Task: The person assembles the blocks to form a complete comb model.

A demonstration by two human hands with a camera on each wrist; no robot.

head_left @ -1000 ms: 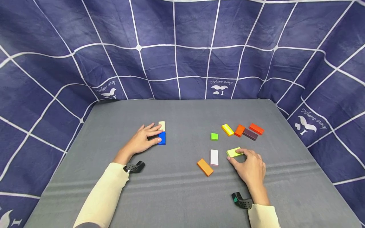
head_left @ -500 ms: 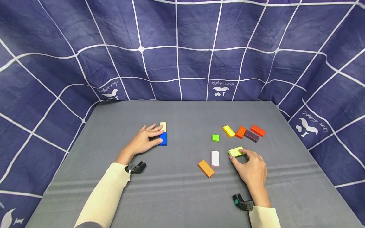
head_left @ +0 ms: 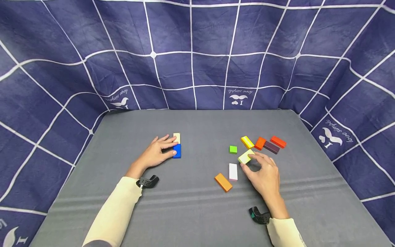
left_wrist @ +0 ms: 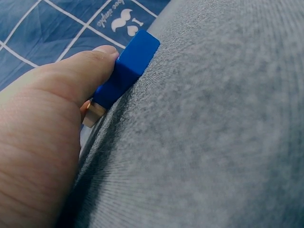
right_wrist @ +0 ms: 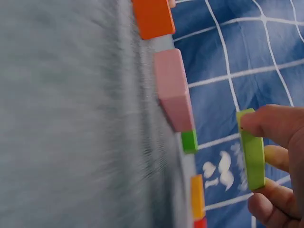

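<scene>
My right hand (head_left: 262, 175) pinches a lime-yellow block (head_left: 246, 156) between thumb and fingers. The right wrist view shows this lime block (right_wrist: 251, 149) held clear of the grey cloth. My left hand (head_left: 154, 152) rests beside a blue block (head_left: 177, 151) and a cream block (head_left: 177, 138) laid end to end, its fingers fairly straight. The left thumb (left_wrist: 90, 66) touches the side of the blue block (left_wrist: 128, 66) in the left wrist view. The other left fingers are mostly hidden there.
Near my right hand lie a white-topped pink block (head_left: 232, 172), an orange block (head_left: 223, 182) and a small green block (head_left: 232, 149). Behind them are a yellow block (head_left: 247, 142), an orange-red block (head_left: 260, 143), a dark purple block (head_left: 271, 147) and a red block (head_left: 278, 141).
My right hand has lifted the lime-yellow block off the table and moved it leftward and slightly away from me. My left hand stays in place by the blue and cream blocks.
</scene>
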